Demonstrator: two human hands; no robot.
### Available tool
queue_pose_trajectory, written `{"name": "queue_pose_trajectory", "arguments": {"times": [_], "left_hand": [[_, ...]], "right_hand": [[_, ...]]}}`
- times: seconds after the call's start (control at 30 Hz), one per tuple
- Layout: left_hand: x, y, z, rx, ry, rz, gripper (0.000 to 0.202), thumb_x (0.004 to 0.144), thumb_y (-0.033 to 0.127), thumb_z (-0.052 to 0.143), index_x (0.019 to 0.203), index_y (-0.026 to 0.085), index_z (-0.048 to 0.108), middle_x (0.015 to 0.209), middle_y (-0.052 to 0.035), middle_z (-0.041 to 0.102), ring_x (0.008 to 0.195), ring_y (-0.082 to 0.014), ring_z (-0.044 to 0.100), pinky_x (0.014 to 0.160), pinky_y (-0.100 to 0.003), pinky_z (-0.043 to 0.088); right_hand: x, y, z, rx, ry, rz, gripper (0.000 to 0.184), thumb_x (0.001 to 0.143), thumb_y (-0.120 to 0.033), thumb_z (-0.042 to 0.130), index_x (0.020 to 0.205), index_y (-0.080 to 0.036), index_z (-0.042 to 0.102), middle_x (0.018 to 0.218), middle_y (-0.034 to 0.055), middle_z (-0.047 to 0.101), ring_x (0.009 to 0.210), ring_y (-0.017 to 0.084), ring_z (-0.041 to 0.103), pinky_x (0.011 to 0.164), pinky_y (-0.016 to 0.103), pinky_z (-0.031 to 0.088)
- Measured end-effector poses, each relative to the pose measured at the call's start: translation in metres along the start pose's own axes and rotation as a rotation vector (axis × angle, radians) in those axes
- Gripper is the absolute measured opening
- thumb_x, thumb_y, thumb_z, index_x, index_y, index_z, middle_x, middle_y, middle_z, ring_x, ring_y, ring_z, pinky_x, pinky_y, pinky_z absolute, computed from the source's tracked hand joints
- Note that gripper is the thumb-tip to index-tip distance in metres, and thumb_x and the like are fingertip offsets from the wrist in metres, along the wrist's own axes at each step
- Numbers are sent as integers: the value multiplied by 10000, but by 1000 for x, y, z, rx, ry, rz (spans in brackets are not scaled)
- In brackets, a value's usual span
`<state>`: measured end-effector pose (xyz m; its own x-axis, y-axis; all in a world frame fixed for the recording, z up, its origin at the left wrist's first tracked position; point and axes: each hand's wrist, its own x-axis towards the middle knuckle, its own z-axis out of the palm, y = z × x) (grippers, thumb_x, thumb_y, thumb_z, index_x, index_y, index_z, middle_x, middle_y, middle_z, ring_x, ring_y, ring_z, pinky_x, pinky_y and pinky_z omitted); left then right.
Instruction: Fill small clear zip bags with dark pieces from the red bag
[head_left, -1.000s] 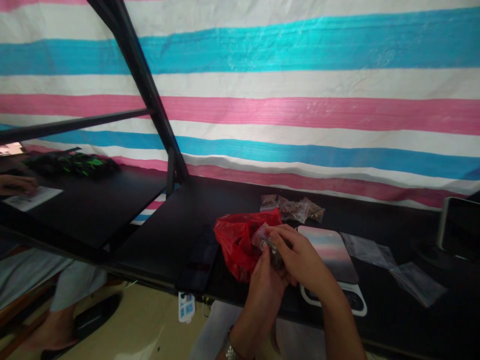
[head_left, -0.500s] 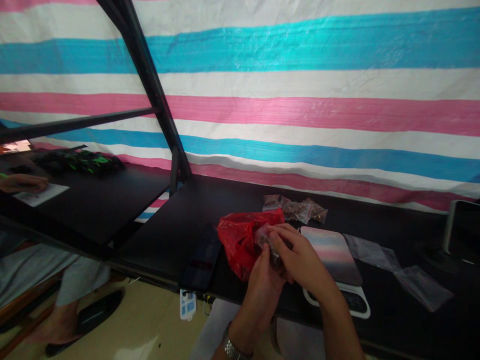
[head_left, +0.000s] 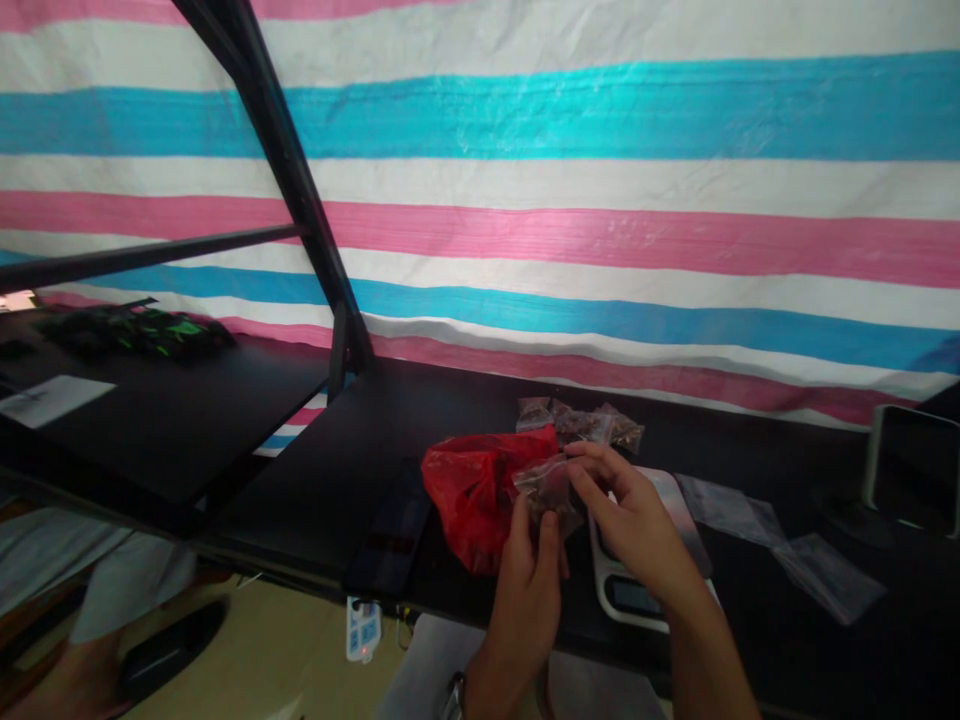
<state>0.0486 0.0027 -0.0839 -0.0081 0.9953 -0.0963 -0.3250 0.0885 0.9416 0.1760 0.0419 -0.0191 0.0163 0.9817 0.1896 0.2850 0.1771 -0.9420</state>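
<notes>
Both my hands are on a small clear zip bag (head_left: 547,488) with brownish contents. My left hand (head_left: 525,600) grips its lower part between thumb and fingers. At the bag's upper right edge, my right hand (head_left: 634,525) pinches the plastic with its fingertips. Just left of the bag lies a crumpled red plastic bag (head_left: 469,490), its inside hidden. A white digital scale (head_left: 634,603) with a shiny plate sits partly under my right hand. Several filled zip bags (head_left: 581,424) lie in a row behind.
Flat clear bags (head_left: 731,508) lie right of the scale, near a framed stand (head_left: 874,465). A dark phone-like slab (head_left: 390,540) rests at the table's front edge. A black metal post (head_left: 300,200) rises on the left. Another person's leg (head_left: 112,600) shows at lower left.
My hands have spread apart a little, and the zip bag's top now shows flat between them. The other person's hand at far left has left the view, which has shifted slightly.
</notes>
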Motion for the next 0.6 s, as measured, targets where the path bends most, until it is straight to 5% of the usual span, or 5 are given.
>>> {"name": "queue_pose_trajectory", "arguments": {"times": [0.1, 0.17, 0.23, 0.43, 0.6], "left_hand": [[-3, 3, 0, 80, -23, 101, 470, 999, 521, 679, 1363, 225, 689, 1110, -92, 770, 1071, -225, 720, 969, -318, 542], [-4, 3, 1, 124, -33, 151, 451, 1016, 457, 669, 1412, 241, 672, 1394, -113, 709, 1362, -254, 619, 1195, -365, 414], [-5, 2, 2, 169, -37, 170, 488, 1021, 427, 665, 1473, 249, 626, 1496, -112, 651, 1447, -263, 554, 1248, -387, 353], [-5, -7, 6, 329, -37, 160, 562, 1044, 476, 587, 1549, 240, 517, 1099, -61, 680, 831, -180, 664, 833, -325, 560], [-3, -9, 9, 381, -74, 206, 513, 1055, 493, 544, 1488, 219, 546, 1058, -47, 645, 854, -172, 646, 818, -296, 542]], "right_hand": [[-3, 0, -9, -45, -11, -6, 299, 934, -471, 666, 1066, -238, 800, 955, 52, 810, 872, 232, 714, 806, 346, 550], [-7, -2, -17, -72, -20, -11, 269, 938, -459, 675, 994, -242, 823, 987, 55, 818, 924, 243, 721, 849, 357, 545], [-10, -3, -27, -53, -3, -11, 270, 928, -474, 698, 974, -247, 837, 1003, 57, 824, 964, 254, 730, 889, 368, 546], [-16, 12, -69, -32, 284, 80, 422, 861, -609, 733, 951, -211, 839, 973, 100, 838, 948, 290, 755, 872, 395, 577], [-16, 47, -94, -258, 419, 182, 474, 794, -636, 689, 851, -188, 832, 907, 138, 833, 853, 320, 746, 813, 437, 564]]}}
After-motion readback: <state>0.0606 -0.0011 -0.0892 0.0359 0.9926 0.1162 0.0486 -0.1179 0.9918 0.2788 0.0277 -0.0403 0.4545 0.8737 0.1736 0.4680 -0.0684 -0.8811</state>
